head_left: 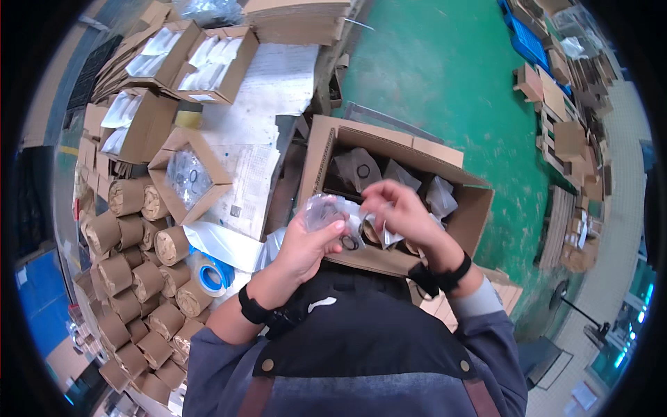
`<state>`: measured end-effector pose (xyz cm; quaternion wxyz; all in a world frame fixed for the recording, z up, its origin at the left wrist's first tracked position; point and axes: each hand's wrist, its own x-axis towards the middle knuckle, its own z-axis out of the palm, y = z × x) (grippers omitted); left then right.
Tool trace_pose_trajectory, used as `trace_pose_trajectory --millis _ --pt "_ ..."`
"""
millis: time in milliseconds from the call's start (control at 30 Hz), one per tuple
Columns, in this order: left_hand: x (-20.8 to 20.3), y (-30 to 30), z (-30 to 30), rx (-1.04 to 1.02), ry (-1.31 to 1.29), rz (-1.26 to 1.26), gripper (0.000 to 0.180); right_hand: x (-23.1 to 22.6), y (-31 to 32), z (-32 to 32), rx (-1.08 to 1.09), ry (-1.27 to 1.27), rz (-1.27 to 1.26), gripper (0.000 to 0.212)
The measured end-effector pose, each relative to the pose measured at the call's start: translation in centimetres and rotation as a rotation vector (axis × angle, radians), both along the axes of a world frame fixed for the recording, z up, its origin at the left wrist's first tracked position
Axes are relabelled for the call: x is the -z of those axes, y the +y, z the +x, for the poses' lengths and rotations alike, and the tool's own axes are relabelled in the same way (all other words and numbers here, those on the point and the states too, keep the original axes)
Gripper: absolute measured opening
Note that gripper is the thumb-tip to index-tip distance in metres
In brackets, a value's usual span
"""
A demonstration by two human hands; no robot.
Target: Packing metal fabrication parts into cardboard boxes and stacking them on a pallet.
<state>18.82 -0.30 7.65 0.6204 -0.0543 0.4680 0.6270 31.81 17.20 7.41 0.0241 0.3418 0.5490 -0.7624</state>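
My left hand (306,249) is closed around several small clear plastic bags (324,213), thumb on top, over the near left edge of an open carton (476,221). A black ring (349,242) shows through the plastic beside its fingertips. Just to the right, my right hand (408,214) hovers over the carton with fingers curled together. What those fingers grip, if anything, is too small and blurred to make out. Inside the carton stand several bagged parts; a clear bag (356,169) bearing a black ring sits at the far left. My hands hide the carton's near part.
Left of the carton, a table with papers (260,149) holds a small open box (221,179) of bagged rings. Cartons with white packets (208,73) stand behind. Many brown paper-wrapped cylinders (132,274) are stacked near left, beside a blue tape roll (212,276). Green floor (431,62) lies beyond.
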Motion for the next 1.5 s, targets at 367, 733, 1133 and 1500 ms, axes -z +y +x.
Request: trace_pose_trajectory --millis 367,733,1133,1500 --pt "0.1 3.8 0.3 0.198 -0.322 0.156 0.040 6.3 6.1 5.8 0.011 -0.458 1.141 0.032" --pt "0.2 5.9 1.9 0.354 -0.176 -0.061 0.032 3.7 9.3 11.7 -0.088 -0.652 0.985 0.010" --pt "1.8 5.5 2.8 0.630 0.066 -0.017 0.036 0.7 4.0 8.9 -0.077 -0.190 0.261 0.024" --pt "2.7 4.2 2.4 0.614 0.040 -0.003 0.042 0.6 2.2 7.3 -0.205 -0.113 0.302 0.027"
